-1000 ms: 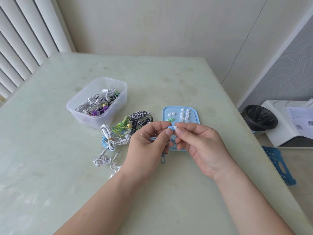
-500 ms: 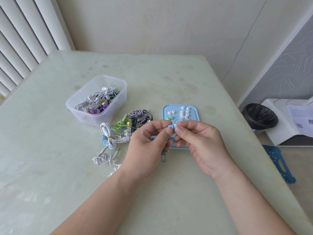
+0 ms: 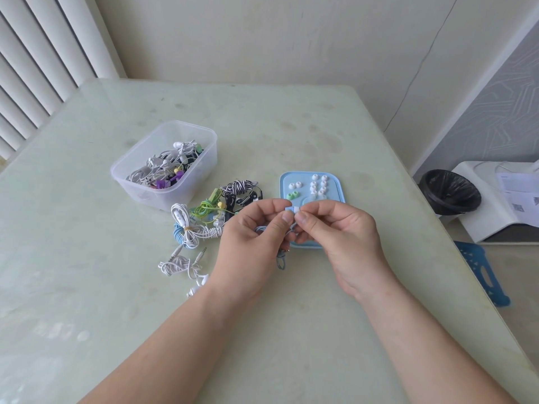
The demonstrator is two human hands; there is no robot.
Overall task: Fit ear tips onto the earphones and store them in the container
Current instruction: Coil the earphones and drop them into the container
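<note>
1. Two bare forearms reach out over a pale green table (image 3: 262, 330). The hands meet above the near edge of a small tray.
2. The left hand (image 3: 250, 237) has thumb and forefinger curled in a pinch on a light blue earbud (image 3: 288, 211). Its blue cable (image 3: 281, 261) hangs in a loop below the palm.
3. The right hand (image 3: 341, 237) pinches a white ear tip (image 3: 296, 211) between thumb and forefinger and holds it against the earbud's nozzle. Whether the tip is fully seated is too small to tell. This pair is judged to be mid-fitting, not yet ready to store.
4. Left of the hands, a loosely tangled white earphone set (image 3: 180, 264) lies on the table with its plugs showing.
5. Just beyond the hands sits a light blue tray (image 3: 337, 182). It holds about a dozen spare white ear tips (image 3: 318, 184) and a green pair (image 3: 293, 195), so many fittings appear to remain.
6. Left of the tray, several wound sets wait in a pile: a white coil (image 3: 183, 221), a green set (image 3: 204, 207) and a black-and-white striped set (image 3: 240, 186).
7. Farther left stands a clear plastic container (image 3: 137, 186), open, already partly filled with mixed earphones (image 3: 163, 167). Part of the work looks done; the held pair and the table pile are still outside it.
</note>
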